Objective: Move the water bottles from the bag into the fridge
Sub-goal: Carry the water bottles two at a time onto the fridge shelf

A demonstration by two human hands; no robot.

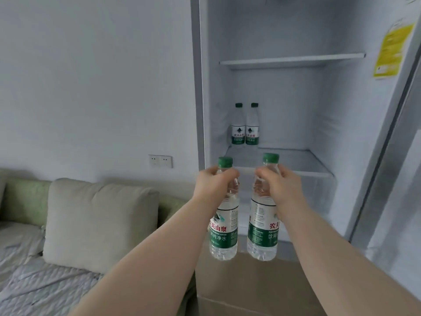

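Note:
My left hand (213,182) grips the neck of a clear water bottle (223,233) with a green cap and green label. My right hand (276,184) holds a second such bottle (262,233) the same way. Both bottles hang upright in the air in front of the open fridge (273,87), just below its lower shelf (296,163). Two more green-capped bottles (245,125) stand side by side at the back left of that shelf. The bag is not in view.
The fridge door (401,133) stands open on the right, with a yellow sticker (393,51) inside the fridge wall. An upper shelf (291,59) is bare. A sofa with a beige cushion (100,222) sits at left, under a wall socket (160,161).

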